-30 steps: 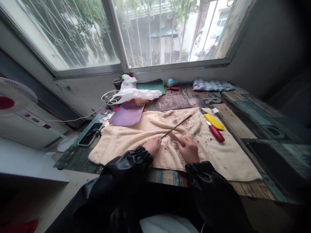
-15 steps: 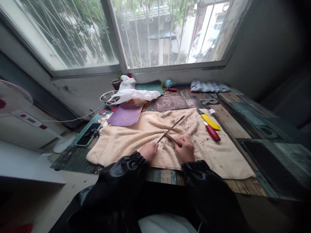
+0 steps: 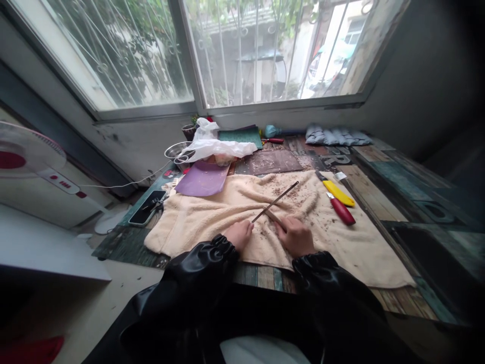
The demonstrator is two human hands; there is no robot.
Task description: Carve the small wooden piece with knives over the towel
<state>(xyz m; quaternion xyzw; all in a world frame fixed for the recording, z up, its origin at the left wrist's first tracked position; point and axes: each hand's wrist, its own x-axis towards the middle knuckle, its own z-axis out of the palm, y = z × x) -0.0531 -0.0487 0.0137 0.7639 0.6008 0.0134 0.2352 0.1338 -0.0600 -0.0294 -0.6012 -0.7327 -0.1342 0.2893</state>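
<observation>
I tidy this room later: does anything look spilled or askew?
Yes: brown crumbs are scattered across the rumpled beige towel, many beyond the right hand, with more on the brown sheet behind. They look messy against the pale cloth.

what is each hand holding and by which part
The left hand grips the thin dark strip by its near end; the right hand grips the brown stick, also by its near end.

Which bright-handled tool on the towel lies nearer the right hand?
The red-handled tool; the yellow one lies beyond it, farther from the right hand.
</observation>
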